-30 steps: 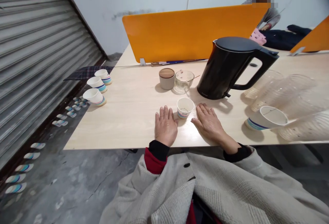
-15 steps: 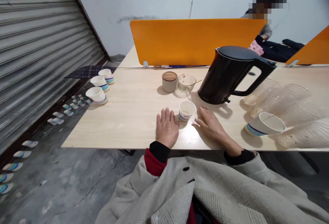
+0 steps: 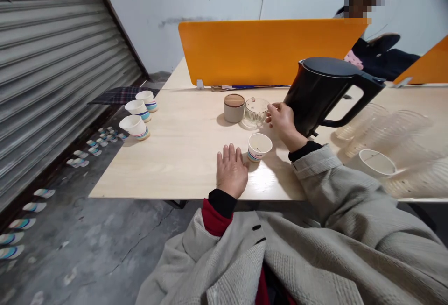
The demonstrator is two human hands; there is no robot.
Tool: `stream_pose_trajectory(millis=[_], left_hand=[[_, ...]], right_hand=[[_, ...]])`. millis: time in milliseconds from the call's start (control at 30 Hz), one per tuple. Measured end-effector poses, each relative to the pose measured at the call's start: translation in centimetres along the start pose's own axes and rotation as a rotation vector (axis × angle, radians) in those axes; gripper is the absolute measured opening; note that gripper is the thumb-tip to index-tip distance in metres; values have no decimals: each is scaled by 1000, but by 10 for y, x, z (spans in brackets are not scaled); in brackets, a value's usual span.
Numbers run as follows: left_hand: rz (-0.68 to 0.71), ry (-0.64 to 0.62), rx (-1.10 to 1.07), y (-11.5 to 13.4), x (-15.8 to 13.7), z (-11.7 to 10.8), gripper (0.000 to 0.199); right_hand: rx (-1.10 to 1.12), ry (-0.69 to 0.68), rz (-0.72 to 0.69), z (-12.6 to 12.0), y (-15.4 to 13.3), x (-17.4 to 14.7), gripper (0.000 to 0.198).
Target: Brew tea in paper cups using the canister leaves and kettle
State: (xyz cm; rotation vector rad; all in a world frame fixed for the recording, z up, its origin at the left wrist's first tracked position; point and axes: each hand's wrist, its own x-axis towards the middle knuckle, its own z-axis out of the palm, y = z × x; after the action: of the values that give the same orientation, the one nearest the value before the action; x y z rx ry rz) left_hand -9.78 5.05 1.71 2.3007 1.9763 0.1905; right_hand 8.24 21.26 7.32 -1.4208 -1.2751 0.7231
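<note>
It's a thick, light-grey woven coat (image 3: 294,249) with a small dark oval button (image 3: 256,227) up front; snug black fabric cuffs (image 3: 222,203) round both wrists; bright red sleeve fabric (image 3: 212,221) peeking out on the left; red cloth (image 3: 261,292) again at the coat's opening!

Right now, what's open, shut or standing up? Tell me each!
Kettle: upright, lid shut.
Canister: lid on.
Glass bowl: upright, open.
Middle paper cup: upright, open.
Three left-side cups: upright, open.
Right-side paper cup: open, partly hidden.
Roller shutter: down.
Left hand: palm down.
Right hand: at the bowl's rim; grip unclear.
</note>
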Motion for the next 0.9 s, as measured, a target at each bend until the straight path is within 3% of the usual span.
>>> stream_pose_trajectory(millis=[100, 200, 367, 433, 567, 800, 900], left_hand=[[6, 0, -3, -1, -1, 2, 65], [8, 0, -8, -1, -2, 2, 66], [14, 14, -12, -1, -2, 2, 65], [15, 18, -12, 0, -2, 1, 65], [10, 4, -14, 0, -2, -1, 65], [7, 2, 13, 0, -1, -2, 65], [5, -17, 12, 0, -1, -2, 64]], right_hand=[[19, 80, 25, 9, 1, 5, 25], [16, 142, -53, 2, -6, -1, 23], [62, 207, -387, -51, -47, -64, 21], [2, 133, -473, -76, -67, -96, 22], [-207, -213, -453, -99, -88, -130, 26], [-474, -444, -453, -72, -68, -109, 28], [-537, -424, -415, -68, -60, -107, 26]])
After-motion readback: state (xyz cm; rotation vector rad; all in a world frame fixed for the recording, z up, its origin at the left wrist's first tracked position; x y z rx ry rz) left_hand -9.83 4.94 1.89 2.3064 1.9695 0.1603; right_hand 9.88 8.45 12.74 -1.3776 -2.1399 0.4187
